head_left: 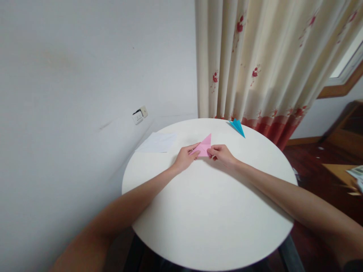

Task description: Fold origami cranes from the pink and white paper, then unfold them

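Between my two hands is a folded piece of pink paper (203,147), roughly triangular, with one point up toward the far side. My left hand (185,155) grips its left corner, thumb on top and fingers behind. At the right edge, my right hand (219,153) pinches the paper between thumb and curled fingers. The paper is held just over the white round table (210,211), and a faint shadow falls under the hands. Part of its underside is hidden by the fingers.
A folded blue paper plane (237,127) lies near the table's far right edge. White sheets (157,142) rest at the far left edge. A wall with a socket (138,117) stands at the left, and a flowered curtain (244,68) hangs behind the table.
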The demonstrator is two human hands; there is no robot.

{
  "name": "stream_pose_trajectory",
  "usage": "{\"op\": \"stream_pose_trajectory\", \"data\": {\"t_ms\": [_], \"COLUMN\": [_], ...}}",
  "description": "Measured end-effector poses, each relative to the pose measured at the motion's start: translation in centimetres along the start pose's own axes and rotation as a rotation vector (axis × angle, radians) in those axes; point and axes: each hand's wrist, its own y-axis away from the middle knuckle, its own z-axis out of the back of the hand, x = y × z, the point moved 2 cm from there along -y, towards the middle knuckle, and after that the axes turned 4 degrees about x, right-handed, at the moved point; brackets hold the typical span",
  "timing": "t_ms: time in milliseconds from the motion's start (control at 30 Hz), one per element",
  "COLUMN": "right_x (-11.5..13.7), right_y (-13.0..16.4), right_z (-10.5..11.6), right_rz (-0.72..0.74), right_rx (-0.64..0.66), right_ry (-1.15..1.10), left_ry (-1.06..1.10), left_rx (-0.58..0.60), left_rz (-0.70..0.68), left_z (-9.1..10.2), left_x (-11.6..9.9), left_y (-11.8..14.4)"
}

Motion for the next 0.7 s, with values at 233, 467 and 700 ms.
{"op": "stream_pose_trajectory", "data": {"t_ms": [233,467,700], "right_x": [-0.33,-0.83,-0.64], "right_y": [-0.22,-0.56,-0.34], "right_z": [0.28,0.74,0.54], "right_rz": [0.034,0.014,-0.040], "right_rx": [-0.004,-0.096,-0.078], "right_ry": [-0.010,-0.049,-0.129], "left_ry": [0.040,0.038,-0.195], "left_rx": [-0.052,0.024,0.049], "left_rz": [0.071,0.017,-0.068], "left_z": [0.37,0.20,0.43], "left_x": [-0.32,0.20,0.02], "left_y": [-0.01,0.05,0.08]}}
